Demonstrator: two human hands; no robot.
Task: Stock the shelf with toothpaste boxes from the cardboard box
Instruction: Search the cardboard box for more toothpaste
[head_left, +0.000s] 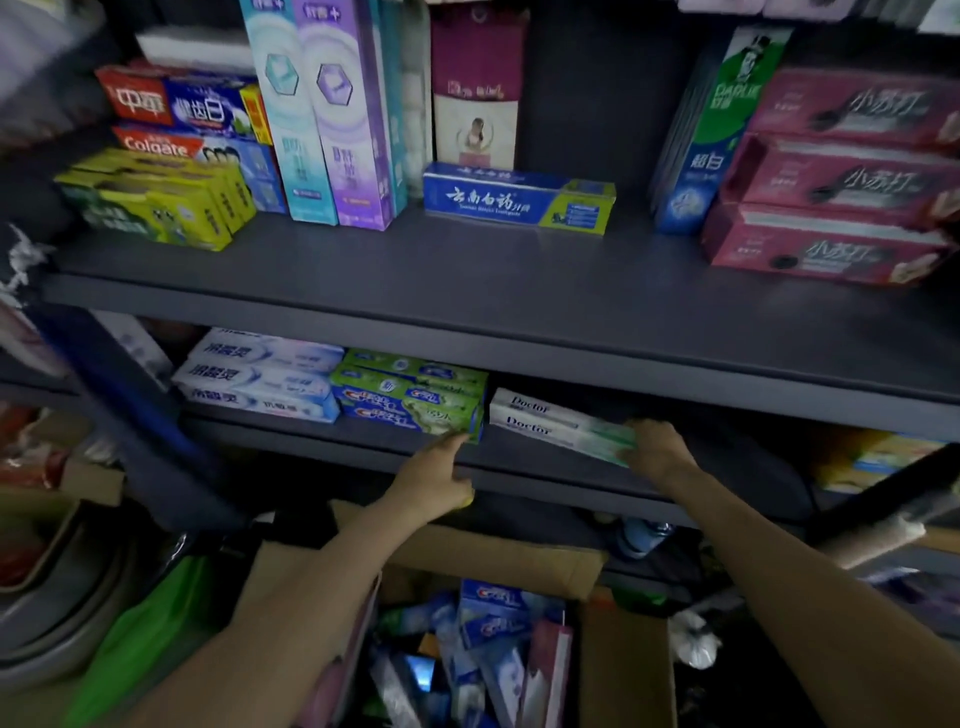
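Two white-and-green "Doctor" toothpaste boxes (550, 423) lie stacked on the lower dark shelf (519, 457). My right hand (657, 449) grips their right end. My left hand (439, 480) rests at the shelf's front edge, one finger touching the corner of the green Crest boxes (415, 400); its other fingers are curled. Below, the open cardboard box (519, 566) holds several loose toothpaste boxes (488, 618).
White-blue toothpaste boxes (260, 379) sit left of the green stack. The upper shelf (467, 291) carries yellow-green boxes (156, 202), tall upright boxes (332, 114), a blue box (514, 200) and pink boxes (841, 176). A green bag (150, 634) lies at lower left.
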